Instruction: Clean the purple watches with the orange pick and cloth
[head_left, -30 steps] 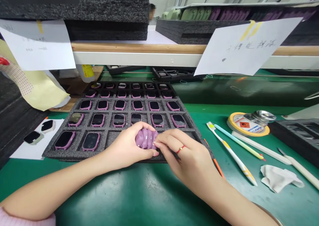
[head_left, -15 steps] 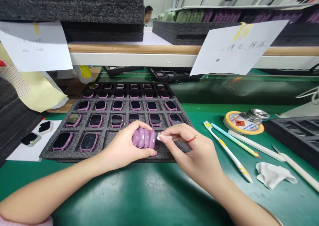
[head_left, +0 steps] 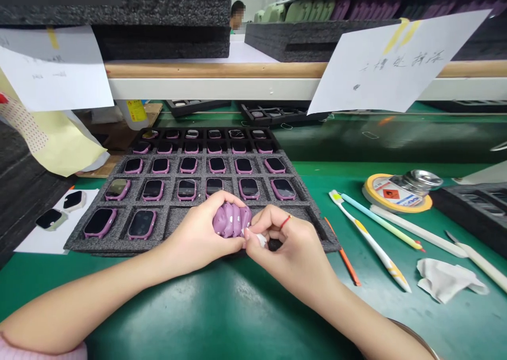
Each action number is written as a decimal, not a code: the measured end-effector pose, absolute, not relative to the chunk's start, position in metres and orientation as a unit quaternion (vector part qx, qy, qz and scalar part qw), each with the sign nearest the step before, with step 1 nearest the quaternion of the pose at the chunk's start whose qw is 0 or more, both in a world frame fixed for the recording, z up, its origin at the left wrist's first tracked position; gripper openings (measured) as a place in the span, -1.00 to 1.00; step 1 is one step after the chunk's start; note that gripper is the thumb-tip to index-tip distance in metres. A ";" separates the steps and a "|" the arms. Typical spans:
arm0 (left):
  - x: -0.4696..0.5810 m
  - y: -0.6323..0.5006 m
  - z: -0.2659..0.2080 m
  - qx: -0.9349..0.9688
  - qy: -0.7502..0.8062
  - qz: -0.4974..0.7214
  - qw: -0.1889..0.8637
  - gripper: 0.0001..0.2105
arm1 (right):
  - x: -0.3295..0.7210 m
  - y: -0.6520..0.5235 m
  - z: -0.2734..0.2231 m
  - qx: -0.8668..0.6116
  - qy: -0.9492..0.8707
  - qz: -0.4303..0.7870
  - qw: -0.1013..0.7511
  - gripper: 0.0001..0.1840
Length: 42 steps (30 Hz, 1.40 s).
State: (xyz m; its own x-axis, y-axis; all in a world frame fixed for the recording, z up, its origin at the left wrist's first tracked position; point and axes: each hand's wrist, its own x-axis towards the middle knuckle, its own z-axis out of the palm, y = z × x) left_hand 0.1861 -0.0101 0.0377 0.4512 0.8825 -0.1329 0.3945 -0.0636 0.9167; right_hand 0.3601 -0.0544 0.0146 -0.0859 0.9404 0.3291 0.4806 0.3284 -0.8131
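Right hand (head_left: 295, 249), curled, has neared the purple cases (head_left: 234, 220), pinching white cloth (head_left: 261, 240); left hand (head_left: 198, 228) clamps them.

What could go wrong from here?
1. The left hand holds several rounded purple pieces bunched together; one might slip onto the square purple-framed watches in the black foam tray.
2. The right hand works a small white wad right beside that bunch, so a push could loosen it.
3. The pale-handled tool with a pointed metal tip lies near the crumpled white cloth; reaching there might risk a nick.
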 end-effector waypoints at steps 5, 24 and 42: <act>0.186 -0.009 0.039 0.687 0.463 0.235 0.507 -0.61 | 0.359 -0.054 0.013 -0.497 -0.705 0.242 0.445 -0.85; 0.185 -0.010 0.040 0.676 0.465 0.227 0.524 -0.60 | 0.360 -0.052 0.012 -0.459 -0.741 0.161 0.463 -0.81; 0.183 -0.008 0.045 0.681 0.472 0.220 0.515 -0.57 | 0.373 -0.049 0.011 -0.428 -0.698 0.214 0.533 -0.91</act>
State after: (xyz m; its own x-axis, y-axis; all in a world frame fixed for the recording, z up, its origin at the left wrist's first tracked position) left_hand 0.1825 -0.0078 0.0445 0.4580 0.8691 -0.1868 0.4158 -0.0237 0.9091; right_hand 0.3732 -0.0493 0.0105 -0.0660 0.8253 0.5608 0.3688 0.5425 -0.7548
